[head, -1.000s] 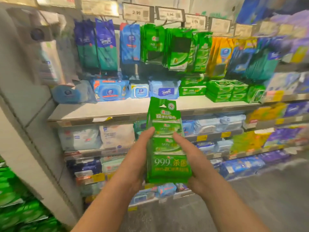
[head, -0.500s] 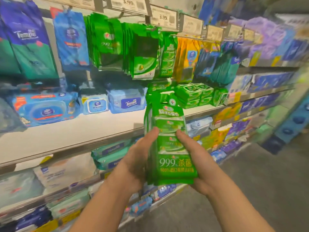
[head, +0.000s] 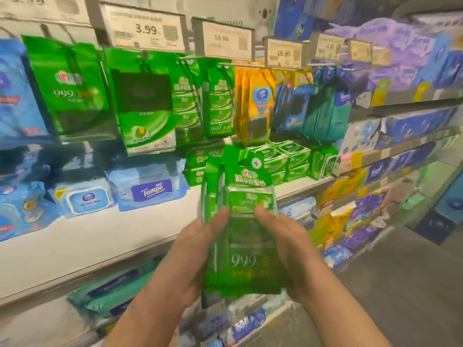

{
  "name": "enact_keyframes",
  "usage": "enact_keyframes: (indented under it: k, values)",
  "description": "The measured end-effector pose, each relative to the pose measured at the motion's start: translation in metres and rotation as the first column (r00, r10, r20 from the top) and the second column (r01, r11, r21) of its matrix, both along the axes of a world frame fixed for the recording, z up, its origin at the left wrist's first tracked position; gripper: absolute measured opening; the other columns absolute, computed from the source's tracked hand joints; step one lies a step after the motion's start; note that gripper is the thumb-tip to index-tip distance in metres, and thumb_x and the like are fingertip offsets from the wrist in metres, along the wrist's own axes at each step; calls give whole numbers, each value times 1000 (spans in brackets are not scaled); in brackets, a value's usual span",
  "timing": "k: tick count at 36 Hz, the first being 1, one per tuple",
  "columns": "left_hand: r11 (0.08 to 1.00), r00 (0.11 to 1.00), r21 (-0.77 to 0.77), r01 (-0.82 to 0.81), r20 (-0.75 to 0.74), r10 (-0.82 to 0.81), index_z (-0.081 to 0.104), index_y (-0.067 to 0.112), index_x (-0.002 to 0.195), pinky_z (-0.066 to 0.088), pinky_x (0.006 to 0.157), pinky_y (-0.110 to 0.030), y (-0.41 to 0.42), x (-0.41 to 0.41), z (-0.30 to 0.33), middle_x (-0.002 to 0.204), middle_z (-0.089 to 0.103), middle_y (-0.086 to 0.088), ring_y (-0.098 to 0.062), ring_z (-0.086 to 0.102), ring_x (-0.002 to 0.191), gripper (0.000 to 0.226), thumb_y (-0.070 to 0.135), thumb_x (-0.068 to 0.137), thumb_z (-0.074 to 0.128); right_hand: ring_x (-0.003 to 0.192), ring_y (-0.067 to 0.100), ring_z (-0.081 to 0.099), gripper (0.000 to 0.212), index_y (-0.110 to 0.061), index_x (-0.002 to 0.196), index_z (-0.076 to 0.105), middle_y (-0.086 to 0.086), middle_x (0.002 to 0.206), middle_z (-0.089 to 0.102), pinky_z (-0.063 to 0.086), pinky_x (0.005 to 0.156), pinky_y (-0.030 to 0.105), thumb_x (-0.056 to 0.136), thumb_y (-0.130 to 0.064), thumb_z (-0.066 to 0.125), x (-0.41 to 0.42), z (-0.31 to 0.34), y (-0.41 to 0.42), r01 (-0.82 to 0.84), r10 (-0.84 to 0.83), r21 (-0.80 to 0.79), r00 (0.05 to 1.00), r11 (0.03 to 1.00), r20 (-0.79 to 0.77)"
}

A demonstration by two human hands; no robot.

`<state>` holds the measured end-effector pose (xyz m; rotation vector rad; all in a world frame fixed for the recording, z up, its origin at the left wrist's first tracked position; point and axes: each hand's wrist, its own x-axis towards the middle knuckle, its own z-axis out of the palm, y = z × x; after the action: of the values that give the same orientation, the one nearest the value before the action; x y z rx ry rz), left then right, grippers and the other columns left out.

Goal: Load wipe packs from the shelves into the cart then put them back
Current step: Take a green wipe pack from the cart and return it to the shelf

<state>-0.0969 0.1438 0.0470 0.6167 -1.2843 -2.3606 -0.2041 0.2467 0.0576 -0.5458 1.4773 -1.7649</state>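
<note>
Green wipe packs (head: 246, 221), a small upright stack, sit squeezed between both hands in front of the white shelf (head: 100, 236). Left hand (head: 198, 249) and right hand (head: 288, 244) each grip a side, thumbs on the front. More green packs hang on pegs (head: 218, 106) right above.

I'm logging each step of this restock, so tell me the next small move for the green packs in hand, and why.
Probably lift the green wipe packs up toward the hooks holding the matching hanging green packs. Both the left hand and the right hand grip the bundle upright with its punched top uppermost, below that row, so raising it to hook height seems the natural next step.
</note>
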Motion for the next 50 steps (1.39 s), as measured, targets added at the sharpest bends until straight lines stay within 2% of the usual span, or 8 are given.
enact_keyframes:
  k: [4, 11, 16, 22, 25, 28, 36, 50]
  values:
    - [998, 998, -58, -34, 52, 37, 68, 10, 123, 57, 90, -60, 0, -36, 6, 113, 73, -25, -45, 72, 102, 51, 40, 82, 65, 71, 29, 73, 25, -8, 96, 70, 10, 78, 74, 62, 67, 43, 99, -30, 58, -48, 6, 0, -42, 42, -7, 998, 999, -36]
    - [965, 966, -43, -259, 7, 260, 72, 4, 103, 63, 58, -46, -1, -75, 16, 96, 75, -28, -37, 76, 72, 31, 14, 74, 68, 52, 18, 65, 24, -11, 84, 67, 0, 60, 66, 52, 53, 29, 96, -32, 64, -127, 27, -10, -80, 81, 15, 993, 997, -84]
    - [950, 948, -33, -312, -72, 309, 75, 8, 100, 61, 53, -40, 1, -86, 19, 97, 76, -26, -35, 76, 71, 25, 12, 78, 64, 77, 25, 67, 23, -24, 83, 73, -1, 78, 66, 56, 88, 55, 89, -46, 70, -162, 43, -29, -77, 85, 38, 943, 996, -323]
    - [933, 933, -60, -355, -91, 349, 75, 3, 109, 64, 68, -46, -11, -89, 17, 111, 71, -32, -38, 75, 81, 31, 10, 82, 62, 102, 41, 69, 28, -30, 97, 76, -2, 84, 71, 52, 99, 61, 81, -52, 70, -176, 64, -48, -190, 154, -52, 902, 980, -403]
    - [924, 928, -93, -371, -85, 364, 71, 4, 117, 62, 75, -48, -20, -90, 17, 114, 71, -30, -38, 75, 87, 37, 7, 80, 70, 84, 31, 63, 25, -26, 96, 76, -10, 75, 63, 54, 86, 36, 88, -48, 67, -178, 72, -54, -200, 128, -115, 883, 973, -451]
    - [921, 925, -95, -377, -95, 369, 72, 5, 117, 63, 73, -47, -28, -92, 17, 111, 73, -28, -36, 76, 83, 37, 11, 81, 64, 73, 15, 61, 16, -34, 85, 76, -17, 68, 64, 44, 76, 39, 83, -45, 65, -180, 78, -60, -188, 95, -189, 905, 964, -415]
    - [925, 932, -121, -359, -101, 349, 80, 17, 97, 63, 74, -47, -45, -98, 19, 107, 75, -24, -36, 76, 85, 22, 14, 82, 64, 77, 26, 71, 19, -23, 92, 75, 1, 79, 72, 55, 81, 67, 100, -28, 59, -181, 84, -81, -176, 98, -223, 941, 959, -323]
    - [944, 943, -50, -327, -85, 322, 68, 9, 118, 64, 69, -47, -85, -93, 8, 106, 75, -23, -39, 76, 88, 45, 11, 73, 70, 97, 27, 74, 33, -18, 112, 70, 5, 100, 78, 57, 87, 48, 98, -46, 58, -187, 35, -118, -98, 56, -140, 959, 985, -277]
